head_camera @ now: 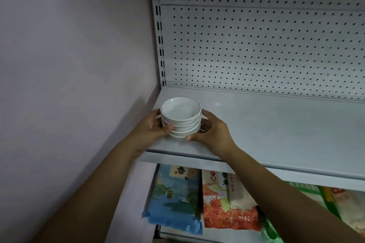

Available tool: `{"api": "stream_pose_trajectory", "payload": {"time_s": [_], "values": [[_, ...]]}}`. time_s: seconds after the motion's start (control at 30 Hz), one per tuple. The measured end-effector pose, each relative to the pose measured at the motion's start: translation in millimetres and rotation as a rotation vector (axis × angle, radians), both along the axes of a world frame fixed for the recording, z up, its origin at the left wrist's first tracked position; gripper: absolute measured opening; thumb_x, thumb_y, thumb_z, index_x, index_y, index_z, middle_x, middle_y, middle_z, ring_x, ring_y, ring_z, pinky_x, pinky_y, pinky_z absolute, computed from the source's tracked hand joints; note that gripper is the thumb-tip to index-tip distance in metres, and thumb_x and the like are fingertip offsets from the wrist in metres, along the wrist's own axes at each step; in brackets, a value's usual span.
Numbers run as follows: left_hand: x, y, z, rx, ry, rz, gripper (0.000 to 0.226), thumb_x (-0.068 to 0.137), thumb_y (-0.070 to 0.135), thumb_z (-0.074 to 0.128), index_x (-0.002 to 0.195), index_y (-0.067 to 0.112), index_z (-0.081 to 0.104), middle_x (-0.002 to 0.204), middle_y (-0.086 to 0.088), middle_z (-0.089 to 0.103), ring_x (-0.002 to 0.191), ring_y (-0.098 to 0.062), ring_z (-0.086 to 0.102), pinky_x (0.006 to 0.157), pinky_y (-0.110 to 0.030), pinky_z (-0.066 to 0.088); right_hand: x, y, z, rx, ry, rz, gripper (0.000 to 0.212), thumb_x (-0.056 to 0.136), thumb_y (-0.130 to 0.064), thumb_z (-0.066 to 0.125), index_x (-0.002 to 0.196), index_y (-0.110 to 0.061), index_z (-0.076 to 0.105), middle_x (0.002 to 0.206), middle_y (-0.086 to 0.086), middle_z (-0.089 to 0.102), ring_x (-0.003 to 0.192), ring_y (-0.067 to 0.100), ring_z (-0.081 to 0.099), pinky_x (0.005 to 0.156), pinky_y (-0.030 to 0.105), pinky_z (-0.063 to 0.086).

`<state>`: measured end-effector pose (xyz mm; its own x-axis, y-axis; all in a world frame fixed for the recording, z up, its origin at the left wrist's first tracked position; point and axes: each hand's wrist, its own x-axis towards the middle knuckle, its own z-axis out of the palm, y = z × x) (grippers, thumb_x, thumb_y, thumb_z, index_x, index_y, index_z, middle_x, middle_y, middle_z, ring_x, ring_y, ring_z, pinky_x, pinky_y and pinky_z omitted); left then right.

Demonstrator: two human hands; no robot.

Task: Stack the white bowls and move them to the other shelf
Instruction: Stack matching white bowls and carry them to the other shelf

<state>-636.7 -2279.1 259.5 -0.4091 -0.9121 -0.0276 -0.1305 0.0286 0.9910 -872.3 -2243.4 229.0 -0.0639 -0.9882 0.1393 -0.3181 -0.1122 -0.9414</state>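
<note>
A pale wall (69, 65) runs along the left end of the shelf (276, 134), and a white pegboard panel (256, 45) dotted with small holes rises straight up from the shelf's back edge. The shelf itself is a flat white board with a raised front lip. Below the shelf lie printed bags: a blue bag (173, 199) under its left end, an orange bag (227, 209) just right of that, and a green bag (304, 189) further right, partly hidden behind the right forearm. Both bare arms reach up over the shelf's front edge. The left hand (150, 128) and the right hand (213, 132) meet at the shelf's front left corner, one on each side of a stack of white bowls (180, 118). The left fingers curl round the stack's left side with the thumb pressed on its near wall; the right fingers wrap the right side with the thumb under the lowest rim, so both sets are clamped on the stack. The bowls are nested upright, each with a thin dark rim line. Whether the lowest bowl touches the shelf cannot be told.
</note>
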Motion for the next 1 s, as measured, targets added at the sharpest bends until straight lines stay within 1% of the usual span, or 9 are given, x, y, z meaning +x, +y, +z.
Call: {"api": "stream_pose_trajectory", "payload": {"time_s": [0.1, 0.2, 0.37, 0.47, 0.6, 0.7, 0.87, 0.93, 1.0], "values": [[1.0, -1.7, -3.4, -0.021, 0.012, 0.022, 0.057, 0.088, 0.018, 0.075, 0.141, 0.021, 0.052, 0.129, 0.007, 0.069, 0.118, -0.003, 0.065, 0.094, -0.017, 0.053, 3.4, -4.2, -2.2, -0.014, -0.004, 0.029, 0.108, 0.06, -0.013, 0.098, 0.152, -0.023, 0.044, 0.127, -0.008, 0.068, 0.119, 0.006, 0.066, 0.103, 0.028, 0.054], [1.4, -4.5, -7.8, -0.132, -0.004, 0.183, 0.053, 0.077, 0.031, 0.082, 0.127, 0.03, 0.064, 0.116, 0.018, 0.073, 0.11, 0.004, 0.067, 0.091, -0.014, 0.053, 9.5, -6.4, -1.8, -0.022, 0.03, 0.051, 0.104, 0.069, -0.02, 0.094, 0.155, -0.029, 0.037, 0.137, -0.008, 0.062, 0.126, 0.008, 0.061, 0.104, 0.023, 0.052], [2.6, -8.1, -15.8, -0.245, -0.085, 0.245, 0.056, 0.083, 0.043, 0.077, 0.136, 0.035, 0.061, 0.129, 0.023, 0.065, 0.123, 0.008, 0.056, 0.102, -0.016, 0.042, 25.6, -15.3, 0.1, -0.047, 0.09, 0.065, 0.128, 0.067, -0.027, 0.096, 0.163, -0.031, 0.01, 0.141, -0.034, 0.041, 0.132, 0.002, 0.048, 0.107, 0.019, 0.046], [3.7, -7.4, -19.3, -0.254, -0.102, 0.279, 0.063, 0.081, 0.057, 0.07, 0.139, 0.035, 0.06, 0.134, 0.02, 0.064, 0.127, 0.006, 0.054, 0.1, -0.007, 0.039, 27.0, -26.2, 0.2, -0.063, 0.136, 0.051, 0.132, 0.066, -0.029, 0.097, 0.163, -0.027, 0.008, 0.142, -0.024, 0.044, 0.129, -0.003, 0.047, 0.107, 0.02, 0.045], [2.3, -9.3, -33.1, -0.287, -0.374, 0.48, 0.066, 0.096, 0.06, 0.05, 0.151, 0.024, 0.047, 0.152, 0.001, 0.053, 0.14, -0.018, 0.048, 0.113, -0.031, 0.037, 23.7, -45.0, 1.0, -0.028, 0.149, 0.058, 0.136, 0.068, -0.025, 0.096, 0.163, -0.026, -0.001, 0.14, -0.026, 0.041, 0.13, -0.001, 0.044, 0.108, 0.023, 0.041], [4.5, -13.7, -45.4, -0.196, -0.544, 0.381, 0.074, 0.1, 0.066, 0.037, 0.16, 0.024, 0.026, 0.165, -0.001, 0.033, 0.15, -0.024, 0.033, 0.122, -0.042, 0.029, 25.2, -66.2, 0.3, -0.043, 0.16, 0.022, 0.134, 0.065, -0.036, 0.097, 0.163, -0.026, 0.006, 0.15, -0.018, 0.047, 0.134, 0.007, 0.051, 0.111, 0.032, 0.045], [5.3, -20.9, -51.3, -0.131, -0.689, 0.296, 0.084, 0.096, 0.074, 0.027, 0.163, 0.024, 0.014, 0.168, -0.002, 0.026, 0.152, -0.026, 0.03, 0.122, -0.044, 0.029, 29.1, -103.3, 4.7, -0.058, 0.152, -0.05, 0.118, 0.067, -0.03, 0.096, 0.157, -0.031, 0.019, 0.142, -0.016, 0.051, 0.12, 0.001, 0.055, 0.093, 0.014, 0.049], [3.7, -21.8, -50.6, -0.147, -0.752, 0.286, 0.086, 0.095, 0.076, 0.027, 0.163, 0.024, 0.012, 0.168, -0.004, 0.026, 0.151, -0.028, 0.032, 0.12, -0.046, 0.033, 30.3, -113.9, 9.6, -0.043, 0.176, -0.065, 0.117, 0.072, -0.03, 0.093, 0.158, -0.032, 0.014, 0.138, -0.018, 0.047, 0.117, -0.002, 0.052, 0.085, 0.004, 0.041], [2.5, -23.0, -50.3, -0.146, -0.787, 0.284, 0.085, 0.096, 0.074, 0.028, 0.163, 0.025, 0.01, 0.167, -0.005, 0.026, 0.149, -0.029, 0.034, 0.118, -0.046, 0.035, 29.6, -125.8, 14.4, -0.041, 0.243, -0.085, 0.114, 0.076, -0.03, 0.091, 0.159, -0.029, 0.014, 0.136, -0.015, 0.045, 0.116, 0.0, 0.05, 0.083, 0.006, 0.039]]}}
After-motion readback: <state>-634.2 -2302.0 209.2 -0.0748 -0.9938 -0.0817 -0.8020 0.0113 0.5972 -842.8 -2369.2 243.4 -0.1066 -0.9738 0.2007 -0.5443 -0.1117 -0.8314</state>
